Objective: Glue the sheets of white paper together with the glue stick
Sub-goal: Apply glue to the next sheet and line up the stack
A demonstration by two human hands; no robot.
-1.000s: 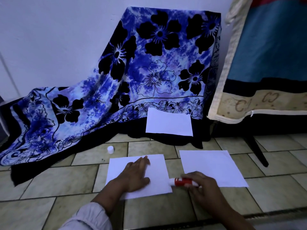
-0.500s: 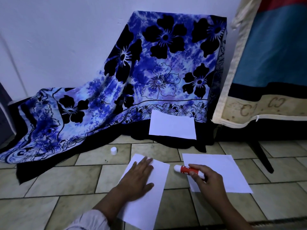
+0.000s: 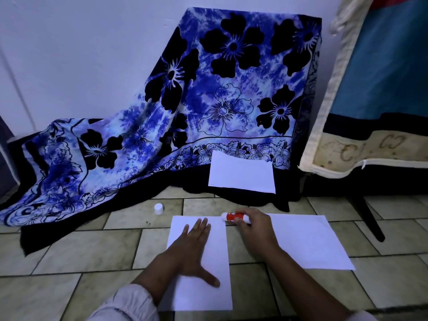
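The left sheet of white paper [image 3: 216, 251] now lies straight on the tiled floor [image 3: 92, 249], its long edges running away from the person. Half a second ago it sat skewed, and a second ago it lay crosswise. The left hand [image 3: 192, 249] stays flat on it, fingers straight and together and thumb spread toward the near right, pressing the paper down.

The right hand [image 3: 253, 228] has moved farther from the person. Its fingers are curled round the red and white glue stick [image 3: 235, 217], which lies nearly level with its pale tip pointing left at the far right corner of the left sheet. Whether the tip touches the paper cannot be told. Earlier the stick hung over the gap between the two sheets.

The right sheet [image 3: 308, 242] lies where it was, just beside the left one, partly under the right wrist. A third sheet [image 3: 242, 172] rests on the dark hem of the blue flowered cloth [image 3: 222, 107]. The small white cap [image 3: 158, 208] stands on the floor, left of the stick.
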